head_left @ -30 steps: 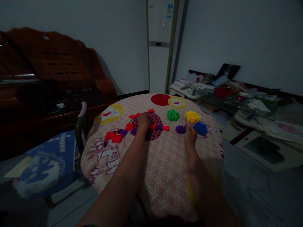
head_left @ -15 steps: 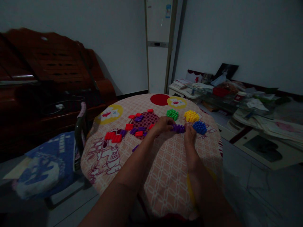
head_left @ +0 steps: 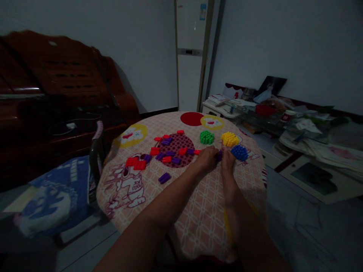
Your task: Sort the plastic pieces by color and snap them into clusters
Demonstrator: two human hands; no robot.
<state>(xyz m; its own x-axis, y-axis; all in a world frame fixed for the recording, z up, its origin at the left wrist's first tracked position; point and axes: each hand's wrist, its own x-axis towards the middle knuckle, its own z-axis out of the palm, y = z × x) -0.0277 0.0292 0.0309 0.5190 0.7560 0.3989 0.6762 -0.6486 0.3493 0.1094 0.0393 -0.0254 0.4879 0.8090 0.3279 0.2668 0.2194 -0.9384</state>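
My left hand (head_left: 209, 158) is closed around a cluster of purple plastic pieces (head_left: 219, 155), most of it hidden by the fingers. Pressed against the cluster's right side is my right hand (head_left: 227, 160), its fingers also closed. Just beyond the hands stand a round green bundle (head_left: 207, 137), a yellow bundle (head_left: 230, 139) and a blue bundle (head_left: 239, 152) of similar small pieces. Loose red pieces (head_left: 136, 163) and purple pieces (head_left: 164, 178) lie scattered to the left, several in small joined groups.
The round table (head_left: 195, 219) wears a patterned pink cloth. To its left is a chair with a blue cushion (head_left: 61, 192), and behind that a wooden bench (head_left: 65, 71). A cluttered glass-topped cabinet (head_left: 263, 117) stands at the right, a tall white unit (head_left: 189, 79) at the back.
My left hand has moved right, closer to my right hand, covering most of the purple cluster. Red and purple pieces formerly behind my left arm now show. My right hand has hardly moved.
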